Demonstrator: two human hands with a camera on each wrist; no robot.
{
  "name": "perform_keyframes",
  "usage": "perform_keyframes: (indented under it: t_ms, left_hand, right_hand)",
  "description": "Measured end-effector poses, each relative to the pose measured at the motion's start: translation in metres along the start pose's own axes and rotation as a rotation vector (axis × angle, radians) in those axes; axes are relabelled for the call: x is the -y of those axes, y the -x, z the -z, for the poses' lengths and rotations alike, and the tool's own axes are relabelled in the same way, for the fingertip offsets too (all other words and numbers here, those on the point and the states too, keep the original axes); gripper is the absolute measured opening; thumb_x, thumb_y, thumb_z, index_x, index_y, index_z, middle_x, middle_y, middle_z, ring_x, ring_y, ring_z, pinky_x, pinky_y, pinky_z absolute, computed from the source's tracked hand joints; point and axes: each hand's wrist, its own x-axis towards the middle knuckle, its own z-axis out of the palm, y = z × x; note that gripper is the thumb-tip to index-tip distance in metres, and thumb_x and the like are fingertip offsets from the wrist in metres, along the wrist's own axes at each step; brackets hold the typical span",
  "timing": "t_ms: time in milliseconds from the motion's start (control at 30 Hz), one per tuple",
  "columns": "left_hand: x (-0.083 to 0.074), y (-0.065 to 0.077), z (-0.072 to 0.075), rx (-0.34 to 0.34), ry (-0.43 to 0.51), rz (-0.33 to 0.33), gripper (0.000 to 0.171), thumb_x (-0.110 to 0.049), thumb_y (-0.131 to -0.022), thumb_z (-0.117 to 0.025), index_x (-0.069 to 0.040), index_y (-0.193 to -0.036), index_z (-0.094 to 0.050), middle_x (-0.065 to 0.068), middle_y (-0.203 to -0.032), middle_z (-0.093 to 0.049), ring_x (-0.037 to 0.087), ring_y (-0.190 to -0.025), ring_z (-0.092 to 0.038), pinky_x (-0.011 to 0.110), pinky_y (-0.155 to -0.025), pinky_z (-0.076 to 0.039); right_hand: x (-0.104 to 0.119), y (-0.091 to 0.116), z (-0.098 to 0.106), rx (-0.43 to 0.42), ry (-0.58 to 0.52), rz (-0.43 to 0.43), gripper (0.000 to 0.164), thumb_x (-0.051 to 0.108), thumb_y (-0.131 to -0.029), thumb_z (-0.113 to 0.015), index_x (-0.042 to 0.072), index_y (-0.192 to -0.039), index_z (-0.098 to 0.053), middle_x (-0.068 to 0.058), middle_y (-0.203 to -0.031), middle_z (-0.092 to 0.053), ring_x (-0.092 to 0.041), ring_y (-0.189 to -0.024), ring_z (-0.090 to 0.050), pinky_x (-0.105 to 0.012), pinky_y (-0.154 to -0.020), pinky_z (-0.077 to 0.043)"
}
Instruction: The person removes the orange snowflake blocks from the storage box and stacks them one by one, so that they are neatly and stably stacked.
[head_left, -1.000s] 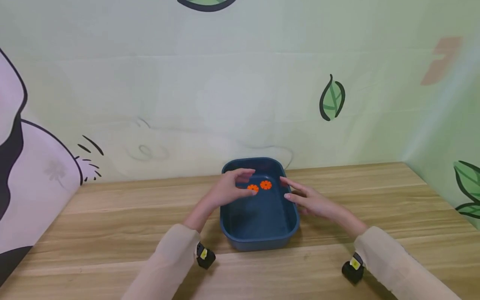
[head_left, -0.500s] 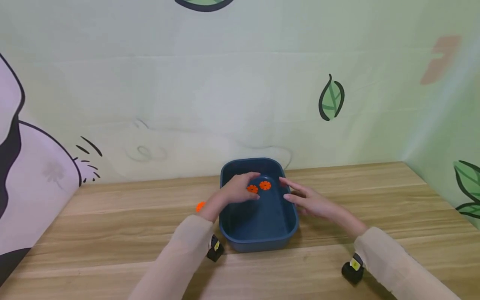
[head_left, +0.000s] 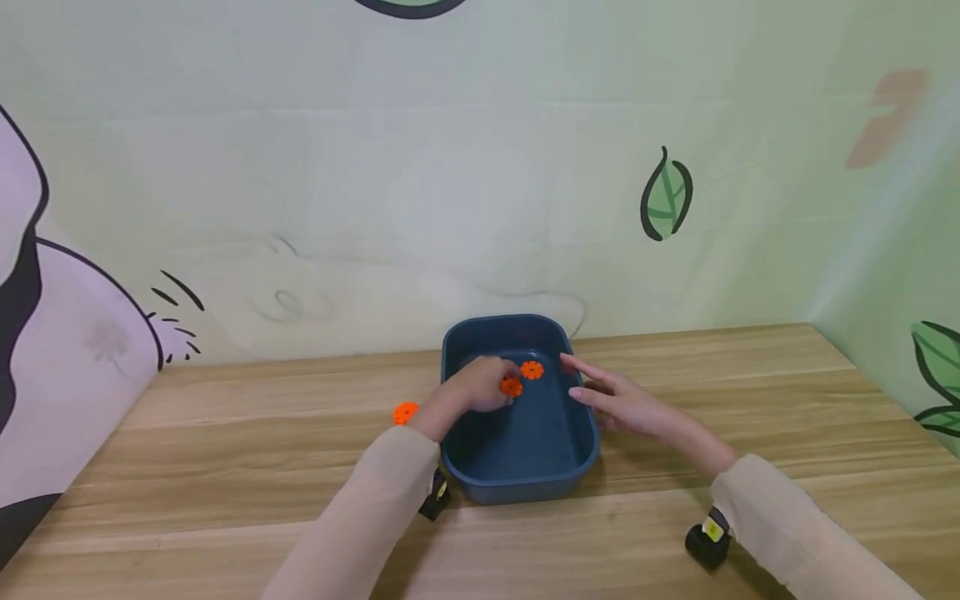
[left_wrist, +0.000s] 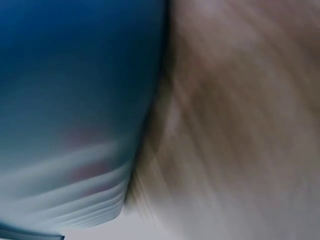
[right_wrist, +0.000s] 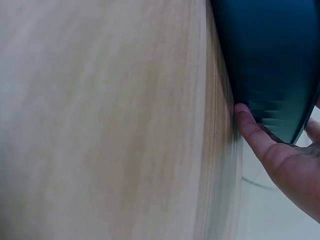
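A dark blue rectangular basin (head_left: 517,483) sits on the wooden table, with its right side wall (right_wrist: 270,60) filling a corner of the right wrist view. Inside it my left hand (head_left: 480,385) pinches an orange notched disc (head_left: 512,387) between thumb and fingers. Just beyond, a second orange disc (head_left: 532,370) lies on the basin floor. My right hand (head_left: 618,402) rests at the basin's right side, thumb and index finger extended over the rim; in the right wrist view a straight finger (right_wrist: 255,135) lies along the outer wall. The left wrist view shows no fingers.
Left of the basin, a third orange disc (head_left: 405,413) lies on the table (head_left: 262,467), partly behind my left forearm. A printed backdrop (head_left: 450,192) stands along the table's back edge, close behind the basin. Each wrist carries a small black camera (head_left: 707,542).
My left hand has moved right and down into the basin and closed on an orange disc, shifting it slightly. The disc on the table has come into view. My right hand stays put.
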Motion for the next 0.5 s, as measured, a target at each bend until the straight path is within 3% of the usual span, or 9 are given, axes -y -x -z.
perform_keyframes:
  t_ms: [133,300,500]
  left_hand:
    - [0.0017,-0.0002,-0.0021,-0.008,-0.003,-0.041,0.033,-0.01,-0.082,-0.067,-0.006,-0.114,-0.062,0.008,-0.108,-0.064,0.021,-0.095,-0.055,0.033,-0.091,-0.043]
    - [-0.0006,0.0015,-0.0022,0.028,0.025,-0.003,0.027,-0.012,-0.081,-0.068,-0.006,-0.107,-0.063,0.007,-0.099,-0.063,0.02,-0.088,-0.054,0.032,-0.086,-0.045]
    - [-0.002,0.0016,-0.0018,0.022,-0.012,0.013,0.026,-0.013,-0.081,-0.068,-0.002,-0.103,-0.061,0.008,-0.093,-0.061,0.021,-0.086,-0.051,0.031,-0.084,-0.044]
  right_hand:
    - [0.0001,-0.0002,-0.0003,0.002,-0.001,0.005,0.065,0.027,-0.095,-0.048,0.013,-0.147,-0.012,-0.02,-0.15,-0.009,-0.044,-0.13,-0.024,-0.05,-0.094,-0.038]
    - [0.0005,0.0,-0.0011,0.003,-0.004,0.006,0.066,0.028,-0.095,-0.048,0.012,-0.147,-0.012,-0.02,-0.15,-0.009,-0.044,-0.13,-0.023,-0.05,-0.094,-0.038]
    - [0.0003,-0.0001,-0.0018,-0.007,-0.008,-0.005,0.065,0.028,-0.094,-0.049,0.014,-0.147,-0.012,-0.019,-0.15,-0.008,-0.043,-0.13,-0.025,-0.05,-0.094,-0.038]
